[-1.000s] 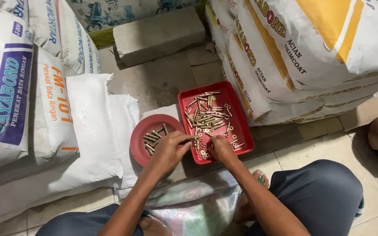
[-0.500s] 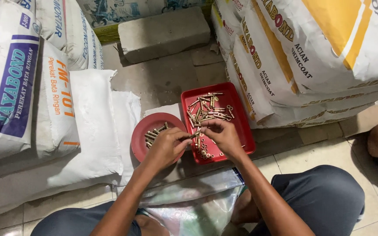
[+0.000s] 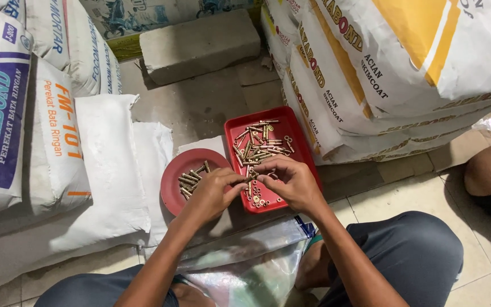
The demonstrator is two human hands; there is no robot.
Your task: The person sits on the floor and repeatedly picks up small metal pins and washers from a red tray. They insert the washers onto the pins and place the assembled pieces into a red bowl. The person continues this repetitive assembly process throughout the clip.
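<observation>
Where my fingertips meet in the middle of the frame, they pinch a small brass bolt (image 3: 249,183) from both sides. My left hand (image 3: 211,193) has its fingers curled together on the bolt, and my right hand (image 3: 291,182) has its fingers bent and pressed on the other end. The bolt sits just above the lower left edge of the red square tray (image 3: 299,149), which holds many more bolts and little nuts. Just left of it is a round red plate (image 3: 171,187) with a few bolts. Big white sacks (image 3: 58,136) fill the left and upper right of the frame.
</observation>
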